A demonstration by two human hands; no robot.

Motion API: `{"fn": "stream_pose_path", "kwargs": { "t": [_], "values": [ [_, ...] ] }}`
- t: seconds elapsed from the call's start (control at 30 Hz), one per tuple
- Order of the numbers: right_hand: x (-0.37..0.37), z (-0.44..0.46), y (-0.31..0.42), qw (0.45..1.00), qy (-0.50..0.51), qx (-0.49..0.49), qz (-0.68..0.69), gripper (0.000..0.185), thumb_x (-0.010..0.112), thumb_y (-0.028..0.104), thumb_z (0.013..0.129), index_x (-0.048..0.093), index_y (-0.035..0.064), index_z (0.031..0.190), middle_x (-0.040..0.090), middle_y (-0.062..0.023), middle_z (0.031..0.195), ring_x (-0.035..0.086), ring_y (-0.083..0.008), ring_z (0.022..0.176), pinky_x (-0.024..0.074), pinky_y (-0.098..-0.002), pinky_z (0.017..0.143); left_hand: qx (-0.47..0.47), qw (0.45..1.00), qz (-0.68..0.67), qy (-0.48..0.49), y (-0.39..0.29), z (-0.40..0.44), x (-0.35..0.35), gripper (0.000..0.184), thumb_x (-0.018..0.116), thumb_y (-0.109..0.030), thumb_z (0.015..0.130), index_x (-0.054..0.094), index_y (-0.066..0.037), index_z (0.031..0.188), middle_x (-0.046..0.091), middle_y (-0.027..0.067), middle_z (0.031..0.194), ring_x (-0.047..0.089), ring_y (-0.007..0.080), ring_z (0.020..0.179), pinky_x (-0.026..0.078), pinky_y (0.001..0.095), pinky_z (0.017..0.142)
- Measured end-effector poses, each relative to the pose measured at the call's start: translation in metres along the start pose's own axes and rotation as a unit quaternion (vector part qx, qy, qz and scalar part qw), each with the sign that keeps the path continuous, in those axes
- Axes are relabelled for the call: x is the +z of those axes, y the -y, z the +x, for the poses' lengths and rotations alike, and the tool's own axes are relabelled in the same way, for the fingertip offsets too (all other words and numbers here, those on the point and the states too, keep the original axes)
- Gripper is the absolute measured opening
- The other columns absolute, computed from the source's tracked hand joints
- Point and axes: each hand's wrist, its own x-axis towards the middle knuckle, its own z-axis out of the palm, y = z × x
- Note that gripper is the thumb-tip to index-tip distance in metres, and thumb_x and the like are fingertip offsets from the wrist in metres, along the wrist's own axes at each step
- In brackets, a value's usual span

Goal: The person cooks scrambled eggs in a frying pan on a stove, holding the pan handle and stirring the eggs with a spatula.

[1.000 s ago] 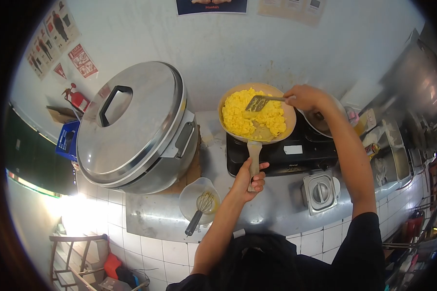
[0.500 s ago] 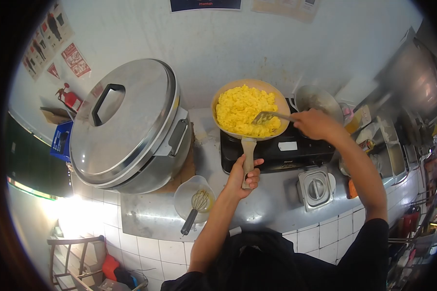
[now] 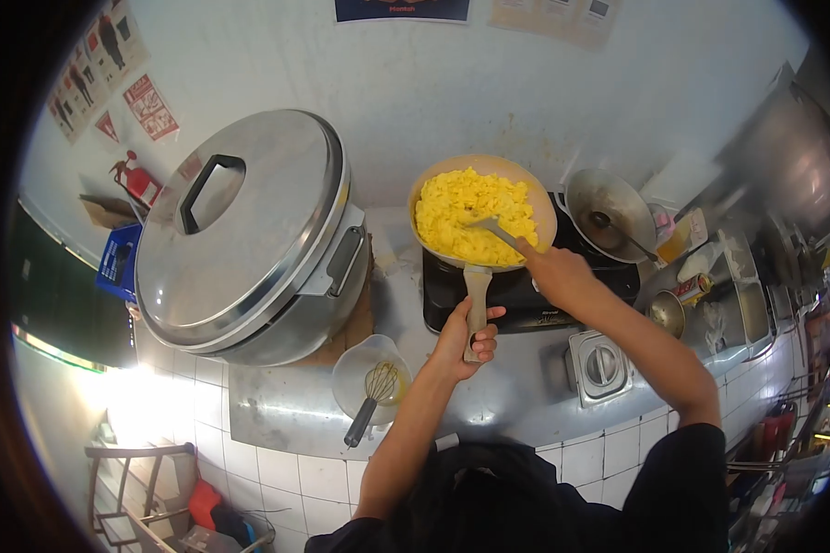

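Yellow scrambled egg [image 3: 470, 207] fills much of a beige-lined frying pan [image 3: 544, 198], which is over the black stove [image 3: 443, 295]. My left hand [image 3: 466, 336] is wrapped round the pan's light handle [image 3: 477, 293]. In my right hand [image 3: 563, 276] is a grey spatula [image 3: 505, 234], held from the lower right of the pan. Its blade lies in the middle of the egg and is partly covered by it. Below and left of the pan, a whisk [image 3: 371, 392] leans in a clear bowl [image 3: 344, 369].
A large lidded metal pot [image 3: 240, 240] stands at the left. Right of the pan is a wok [image 3: 576, 189] with a ladle in it. A lidded steel container [image 3: 602, 366] sits by the counter's front edge, with a small metal bowl [image 3: 666, 313] to its right.
My right hand has moved left and down, bringing the spatula to a steeper slant across the egg. More of the wok now shows. My left hand keeps its hold on the pan handle.
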Motion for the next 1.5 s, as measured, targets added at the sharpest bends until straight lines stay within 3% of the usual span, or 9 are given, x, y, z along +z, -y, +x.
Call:
{"fn": "stream_pose_path", "kwargs": {
  "t": [0.2, 0.5, 0.6, 0.7, 0.9, 1.13, 1.23, 1.33, 1.5],
  "values": [
    [-0.067, -0.058, -0.007, 0.998, 0.018, 0.001, -0.068, 0.036, 0.053, 0.020, 0.090, 0.046, 0.0147, 0.125, 0.062, -0.0182, 0.068, 0.063, -0.0376, 0.068, 0.0508, -0.0480, 0.058, -0.001, 1.000, -0.002, -0.006, 0.001, -0.003, 0.004, 0.054, 0.024, -0.052, 0.098, 0.048, -0.005, 0.108, 0.031, -0.0044, 0.053, 0.028, 0.0074, 0.041, 0.026, 0.0242, 0.039],
    [0.003, 0.017, 0.009, 0.998, -0.028, -0.020, 0.053, 0.031, 0.051, 0.019, 0.089, 0.050, 0.0128, 0.120, 0.062, -0.0195, 0.074, 0.064, -0.0388, 0.073, 0.0506, -0.0500, 0.061, 0.007, 0.999, 0.019, -0.027, 0.004, -0.003, 0.009, 0.053, 0.025, -0.051, 0.098, 0.049, -0.005, 0.108, 0.031, -0.0050, 0.054, 0.027, 0.0069, 0.041, 0.025, 0.0231, 0.039],
    [0.008, 0.048, -0.014, 0.997, -0.041, 0.053, 0.033, 0.029, 0.051, 0.021, 0.089, 0.053, 0.0102, 0.116, 0.064, -0.0208, 0.083, 0.063, -0.0405, 0.079, 0.0503, -0.0508, 0.067, 0.007, 1.000, 0.015, -0.015, 0.004, -0.003, 0.007, 0.053, 0.024, -0.052, 0.098, 0.048, -0.006, 0.107, 0.031, -0.0049, 0.053, 0.028, 0.0074, 0.041, 0.026, 0.0237, 0.040],
    [-0.002, 0.071, -0.068, 0.999, -0.004, 0.012, 0.043, 0.029, 0.048, 0.019, 0.089, 0.058, 0.0095, 0.114, 0.064, -0.0204, 0.096, 0.061, -0.0390, 0.091, 0.0489, -0.0478, 0.079, 0.012, 1.000, 0.008, -0.009, 0.005, -0.003, 0.006, 0.053, 0.024, -0.051, 0.098, 0.049, -0.006, 0.107, 0.031, -0.0050, 0.053, 0.028, 0.0072, 0.041, 0.026, 0.0235, 0.040],
    [-0.096, -0.011, -0.055, 0.999, -0.004, -0.027, 0.043, 0.030, 0.052, 0.021, 0.090, 0.060, 0.0080, 0.116, 0.064, -0.0204, 0.099, 0.059, -0.0412, 0.091, 0.0465, -0.0471, 0.080, 0.006, 1.000, 0.016, -0.013, 0.001, -0.006, 0.005, 0.053, 0.023, -0.052, 0.098, 0.049, -0.006, 0.106, 0.031, -0.0050, 0.053, 0.028, 0.0072, 0.042, 0.027, 0.0239, 0.040],
    [-0.088, -0.044, -0.051, 0.998, 0.009, -0.021, 0.056, 0.033, 0.055, 0.023, 0.090, 0.058, 0.0101, 0.120, 0.064, -0.0205, 0.100, 0.060, -0.0406, 0.087, 0.0467, -0.0451, 0.077, 0.002, 1.000, 0.011, -0.020, 0.001, -0.005, 0.005, 0.054, 0.023, -0.052, 0.098, 0.049, -0.005, 0.107, 0.031, -0.0047, 0.054, 0.027, 0.0073, 0.043, 0.027, 0.0243, 0.041],
    [-0.088, -0.010, -0.115, 0.994, 0.017, -0.083, 0.069, 0.034, 0.054, 0.027, 0.091, 0.060, 0.0129, 0.122, 0.065, -0.0160, 0.079, 0.063, -0.0328, 0.075, 0.0483, -0.0420, 0.069, 0.004, 1.000, 0.005, -0.015, 0.002, -0.004, 0.003, 0.055, 0.023, -0.052, 0.098, 0.049, -0.005, 0.107, 0.031, -0.0044, 0.054, 0.027, 0.0075, 0.043, 0.027, 0.0244, 0.041],
    [-0.128, 0.011, -0.126, 0.964, 0.225, 0.034, 0.139, 0.038, 0.056, 0.031, 0.091, 0.058, 0.0177, 0.126, 0.059, -0.0081, 0.068, 0.055, -0.0162, 0.058, 0.0445, -0.0314, 0.054, 0.006, 1.000, 0.015, -0.017, 0.002, -0.004, 0.003, 0.055, 0.023, -0.052, 0.098, 0.049, -0.004, 0.107, 0.031, -0.0044, 0.055, 0.027, 0.0075, 0.043, 0.027, 0.0246, 0.041],
    [-0.123, 0.032, -0.115, 0.910, 0.370, 0.080, 0.168, 0.041, 0.053, 0.034, 0.094, 0.052, 0.0203, 0.133, 0.042, 0.0026, 0.056, 0.037, -0.0058, 0.043, 0.0315, -0.0242, 0.038, 0.006, 0.999, 0.014, -0.030, 0.002, -0.006, 0.004, 0.054, 0.024, -0.053, 0.098, 0.050, -0.006, 0.108, 0.031, -0.0061, 0.054, 0.028, 0.0056, 0.041, 0.024, 0.0216, 0.038]
  ]
}}
